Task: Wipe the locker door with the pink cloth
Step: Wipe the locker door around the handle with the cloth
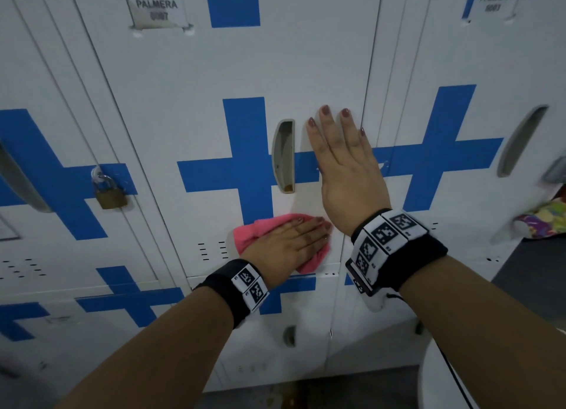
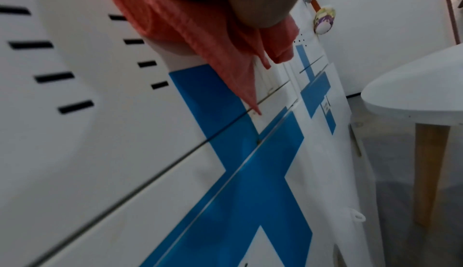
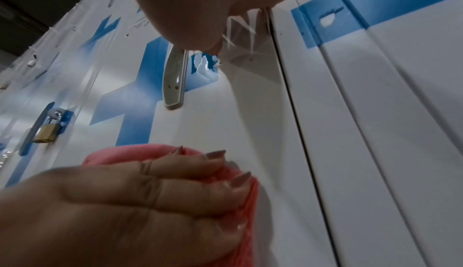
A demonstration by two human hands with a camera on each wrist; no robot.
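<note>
1. We are finding the pink cloth (image 1: 260, 229) bunched flat against the lower part of the locker door (image 1: 245, 65), below the recessed handle (image 1: 284, 156) and just above the door's bottom edge; a loose corner is hanging down in the left wrist view (image 2: 240, 85).
2. We are pressing the left hand (image 1: 294, 243) onto the cloth, fingers (image 3: 190, 172) lying together and nearly straight over the fabric, tips slightly bent into it. It is a press, not a pinch.
3. We are laying the right hand (image 1: 346, 169) flat on the same door just right of the handle, fingers straight and a little spread, holding nothing. We judge it is bracing the door.
4. Step in hand, as we judge it: wiping is in progress on the lower right area of the door. How much is already wiped we cannot tell.
5. The next move is calling for steady pressure while sliding the cloth across the blue cross (image 1: 242, 151) and up round the handle, and for shifting the bracing hand off unwiped ground.
6. Nearby: a brass padlock (image 1: 108, 194) on the neighbouring door at left; vent slots (image 1: 211, 251) beside the cloth.
</note>
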